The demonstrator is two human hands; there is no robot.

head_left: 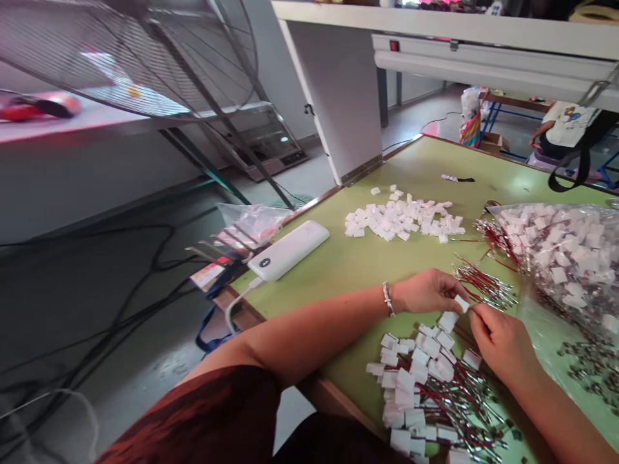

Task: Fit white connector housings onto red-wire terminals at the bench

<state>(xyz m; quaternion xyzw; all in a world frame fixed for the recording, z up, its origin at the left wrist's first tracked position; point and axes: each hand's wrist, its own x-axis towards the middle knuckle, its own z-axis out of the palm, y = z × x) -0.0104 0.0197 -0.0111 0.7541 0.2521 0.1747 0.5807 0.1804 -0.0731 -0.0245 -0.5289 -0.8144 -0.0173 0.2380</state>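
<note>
My left hand [430, 291] pinches a small white plastic connector housing [461, 303] between thumb and fingers. Close against it, my right hand [503, 341] has thumb and forefinger pressed together; what lies between them is too small to make out. Just beyond my hands lies a bundle of red and dark wires [488, 283] with metal ends. Below them, nearer to me, is a pile of white housings [406, 386] joined to red and black wires [464, 393]. Loose white housings [401, 216] are scattered farther back on the green tabletop [309, 283].
A clear bag full of white housings [565, 251] lies at the right, with small dark metal parts [590, 367] in front. A white power bank [290, 250] with a cable sits on the left edge. A large fan [145, 58] stands left. Across the room sits a person [565, 129].
</note>
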